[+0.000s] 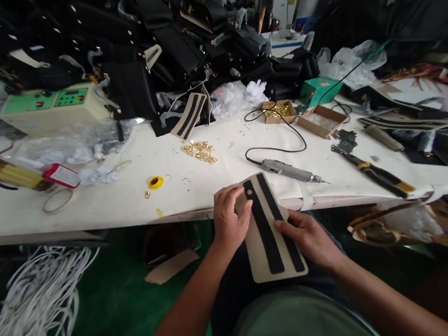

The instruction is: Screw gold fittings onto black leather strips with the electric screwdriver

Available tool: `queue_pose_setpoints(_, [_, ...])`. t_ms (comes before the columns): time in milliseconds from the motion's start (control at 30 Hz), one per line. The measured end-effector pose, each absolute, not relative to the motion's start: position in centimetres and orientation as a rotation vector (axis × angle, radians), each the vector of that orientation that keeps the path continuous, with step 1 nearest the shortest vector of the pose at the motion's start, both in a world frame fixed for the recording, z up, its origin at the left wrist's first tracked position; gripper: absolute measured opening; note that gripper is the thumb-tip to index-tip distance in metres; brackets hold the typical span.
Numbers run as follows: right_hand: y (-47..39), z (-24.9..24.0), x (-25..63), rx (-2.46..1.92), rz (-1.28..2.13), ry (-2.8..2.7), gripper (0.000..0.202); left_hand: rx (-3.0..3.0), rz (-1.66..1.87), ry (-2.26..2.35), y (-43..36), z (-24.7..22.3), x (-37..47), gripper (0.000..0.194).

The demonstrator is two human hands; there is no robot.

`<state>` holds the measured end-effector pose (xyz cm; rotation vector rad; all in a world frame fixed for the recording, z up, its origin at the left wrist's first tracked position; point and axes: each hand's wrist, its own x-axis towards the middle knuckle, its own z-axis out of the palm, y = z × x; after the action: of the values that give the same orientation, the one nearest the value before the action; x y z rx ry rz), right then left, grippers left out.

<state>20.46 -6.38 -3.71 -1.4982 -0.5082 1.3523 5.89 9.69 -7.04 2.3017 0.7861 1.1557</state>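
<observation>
A beige panel with two black strips (260, 238) is held between my hands at the table's front edge, over my lap. My left hand (231, 216) grips its upper left edge, thumb and forefinger beside a small round gold-coloured spot on the left strip. On the panel's right edge, my right hand (307, 234) is closed with the thumb on top. Just beyond the panel lies a grey electric screwdriver (287, 170) with a black cord. Small gold metal parts (200, 152) form a loose pile farther back, and a yellow ring (155, 182) rests to the left.
Black bags (128, 77) are heaped along the back. Cardboard boxes (322, 121), one holding gold parts, stand behind the screwdriver. Pliers (383, 174) lie at the right. A beige control box (56, 110) sits at the back left; white cords (40, 312) hang below the table.
</observation>
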Motion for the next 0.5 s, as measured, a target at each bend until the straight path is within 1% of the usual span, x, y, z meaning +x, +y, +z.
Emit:
queue_pose_setpoints(67, [-6.2,-2.6,20.9,-1.625,1.232,-0.739,0.042,2.275,1.204,0.845,8.7,-6.4,4.6,0.031])
queue_pose_setpoints(133, [-5.9,-1.8,21.0,-1.733,0.956,-1.041,0.036,2.21,1.197,0.912,7.5,-6.1,3.5,0.036])
queue_pose_setpoints(233, [-5.4,-1.4,20.5,-1.741,0.545,-1.461,0.028,2.024,1.096,0.967,5.3,-6.0,2.3,0.041])
queue_pose_setpoints(300, [-5.2,-1.4,20.0,-1.692,0.412,-1.645,0.028,1.906,1.041,0.961,3.8,-6.0,1.8,0.045])
queue_pose_setpoints(367, [-5.0,-1.5,19.6,-1.655,0.319,-1.744,0.031,1.881,1.073,0.981,2.5,-5.6,1.4,0.049])
queue_pose_setpoints(500, [-4.7,-1.7,19.4,-1.599,0.156,-1.837,0.032,2.169,1.335,1.096,1.2,-3.9,0.3,0.052])
